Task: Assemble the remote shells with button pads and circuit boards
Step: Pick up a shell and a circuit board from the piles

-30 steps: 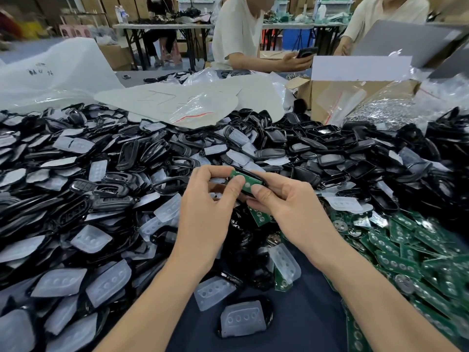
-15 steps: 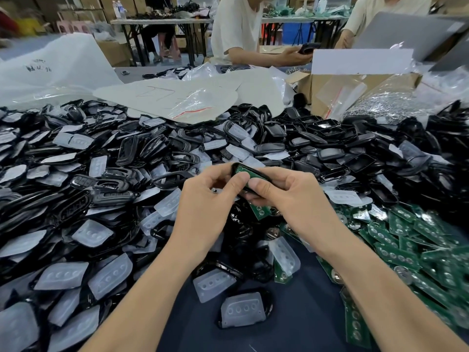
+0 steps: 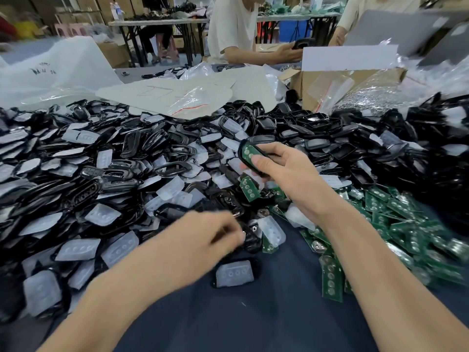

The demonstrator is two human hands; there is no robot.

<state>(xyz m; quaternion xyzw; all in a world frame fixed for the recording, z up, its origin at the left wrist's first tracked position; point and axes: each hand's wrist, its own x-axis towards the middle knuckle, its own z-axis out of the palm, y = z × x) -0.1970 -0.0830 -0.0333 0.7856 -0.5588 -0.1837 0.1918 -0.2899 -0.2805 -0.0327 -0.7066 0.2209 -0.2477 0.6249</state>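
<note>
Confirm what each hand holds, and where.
Right hand grips the black shell with green board by its right end, thumb on its face. Left hand is motion-blurred low over the pile; whether it holds anything cannot be told.

Two grips (image 3: 203, 240) (image 3: 286, 171), one held shell (image 3: 247, 165)

Workshop rm, bg blurred. Long folding table (image 3: 157, 21) w/ black legs stood at the back, clutter on top. Stacked cardboard boxes (image 3: 83, 2) lined the wall behind it, and a pink stool (image 3: 167, 48) sat beneath. 2nd table (image 3: 304, 17) to the right had a blue bin (image 3: 291, 29) under it. Two people in pale tees, one (image 3: 233, 29) and another (image 3: 360, 13), sat opposite. Near surface wore a dark blue cloth (image 3: 253, 326). Light was even, indoor.
</note>
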